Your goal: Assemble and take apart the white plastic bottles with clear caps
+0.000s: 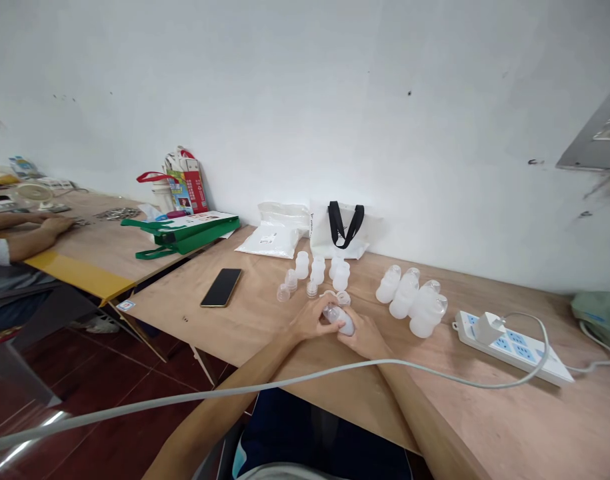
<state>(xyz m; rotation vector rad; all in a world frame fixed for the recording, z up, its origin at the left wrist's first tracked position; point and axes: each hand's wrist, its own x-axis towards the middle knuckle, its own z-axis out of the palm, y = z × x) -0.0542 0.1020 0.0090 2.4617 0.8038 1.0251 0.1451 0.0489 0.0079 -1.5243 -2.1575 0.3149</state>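
My left hand (312,319) and my right hand (365,337) meet over the plywood table (265,333), both gripping a small translucent plastic bottle (341,320) lying on its side. Just beyond my fingers lies a clear ring-shaped part (343,298). Farther back stand several small frosted bottles (317,271) and several clear collars or caps (291,280). To the right of my right hand, a cluster of larger frosted bottles (409,303) stands apart, out of reach of my fingers.
A black smartphone (221,287) lies left of my hands. White bags (277,230) lean on the wall. A power strip (509,347) sits right, its white cable (285,385) crossing my forearms. A co-worker's hand (55,227) rests at the neighbouring table beside a green bag (182,233).
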